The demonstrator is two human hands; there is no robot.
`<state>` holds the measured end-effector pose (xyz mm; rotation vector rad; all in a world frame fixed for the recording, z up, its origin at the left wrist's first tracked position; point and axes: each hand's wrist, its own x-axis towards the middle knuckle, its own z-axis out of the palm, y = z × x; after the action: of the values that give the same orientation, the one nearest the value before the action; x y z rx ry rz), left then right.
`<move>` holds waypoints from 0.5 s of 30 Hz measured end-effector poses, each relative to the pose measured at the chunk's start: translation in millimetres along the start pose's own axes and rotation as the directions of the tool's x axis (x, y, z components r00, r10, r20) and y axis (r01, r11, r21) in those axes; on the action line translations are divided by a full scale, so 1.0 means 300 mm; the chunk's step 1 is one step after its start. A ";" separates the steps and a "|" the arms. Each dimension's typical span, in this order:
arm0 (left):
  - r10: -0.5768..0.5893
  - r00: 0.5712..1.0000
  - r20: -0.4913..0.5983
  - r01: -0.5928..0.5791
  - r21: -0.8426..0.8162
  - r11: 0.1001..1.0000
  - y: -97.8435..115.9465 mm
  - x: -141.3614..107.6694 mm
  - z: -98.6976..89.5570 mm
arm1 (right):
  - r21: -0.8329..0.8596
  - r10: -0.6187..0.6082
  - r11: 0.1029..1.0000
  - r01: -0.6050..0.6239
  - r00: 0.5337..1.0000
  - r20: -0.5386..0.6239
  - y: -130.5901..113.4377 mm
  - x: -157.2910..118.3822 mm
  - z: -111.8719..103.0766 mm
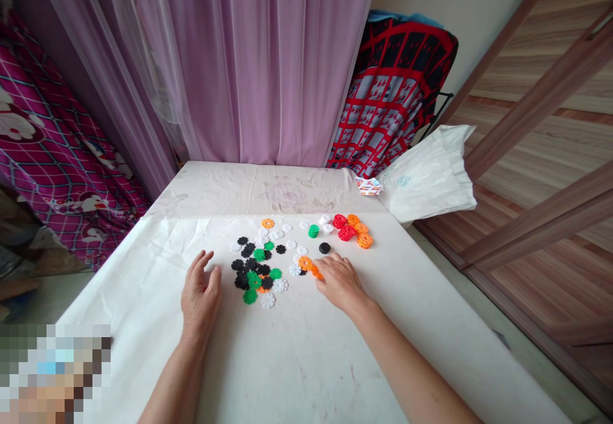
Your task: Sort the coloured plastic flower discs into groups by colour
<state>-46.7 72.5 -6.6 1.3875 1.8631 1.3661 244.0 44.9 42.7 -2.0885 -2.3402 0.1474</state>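
Flat notched discs in black, white, green and orange lie mixed on the white-covered table (287, 360). My left hand (200, 290) rests just left of the black discs (246, 267), its thumb and fingers apart and nothing between them. At the right side of the mix, my right hand (339, 280) has its fingers on orange discs (306, 263). Behind that hand are a black stack (324, 248), a green stack (313, 231) and white discs (327, 226). Red stacks (345, 233) and orange stacks (364, 239) stand together farther right.
A white bag (431, 175) lies over the table's far right corner, beside a small patterned packet (368, 186). Purple curtains (278, 60) hang behind the table. Wooden doors (541, 143) are on the right, and a checked magenta cloth (62, 162) is on the left.
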 end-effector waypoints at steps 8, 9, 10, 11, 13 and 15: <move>-0.007 1.000 -0.004 0.007 0.018 1.000 0.011 0.000 -0.003 | 0.120 0.184 0.976 -0.180 0.983 -0.018 -0.016 -0.091 0.050; -0.010 1.000 -0.005 0.010 0.018 1.000 0.012 0.000 -0.004 | 0.122 0.194 0.974 -0.189 0.981 -0.026 -0.019 -0.099 0.057; -0.011 1.000 -0.002 0.011 0.017 1.000 0.013 0.001 -0.004 | 0.129 0.200 0.973 -0.194 0.979 -0.035 -0.018 -0.108 0.063; -0.011 1.000 0.001 0.011 0.016 1.000 0.013 0.001 -0.004 | 0.140 0.205 0.970 -0.197 0.978 -0.046 -0.012 -0.118 0.067; -0.012 1.000 0.006 0.012 0.019 1.000 0.012 0.003 -0.003 | 0.169 0.246 0.958 -0.231 0.967 -0.074 0.018 -0.137 0.068; -0.011 1.000 0.009 0.011 0.026 1.000 0.009 0.004 -0.002 | 0.188 0.324 0.935 -0.300 0.940 -0.110 0.069 -0.146 0.058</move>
<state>-46.4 73.2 -3.9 1.3922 1.8862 1.3318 268.5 2.5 26.5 -2.2870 -1.8355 0.1858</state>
